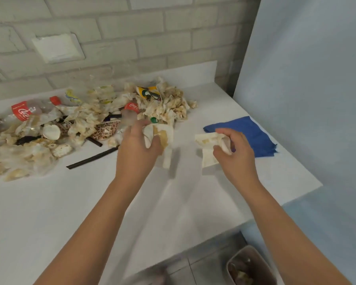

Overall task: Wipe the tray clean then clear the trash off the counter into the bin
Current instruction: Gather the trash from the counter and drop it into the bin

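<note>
You are on the clearing part of the job: each hand has a stained paper napkin, and the bin (239, 253) sits on the floor below the near right corner of the counter (70, 202). Carry both wads out over the bin before you let go, so nothing lands on the floor, then come back for the big trash pile (86, 122) at the far left, taking bottles and the black straw (93, 158) in firm handfuls. Leave the blue cloth (249, 132) at the far right where it lies. No tray is in view.

Your left hand (136, 145) hovers just near of the pile, back up, fingers curled round a crumpled napkin (162, 136) whose tail hangs down. Your right hand (232, 149) is just left of the cloth, fingers and thumb pinching a folded napkin (206, 140); motion blur hides whether it is clear of the counter.
</note>
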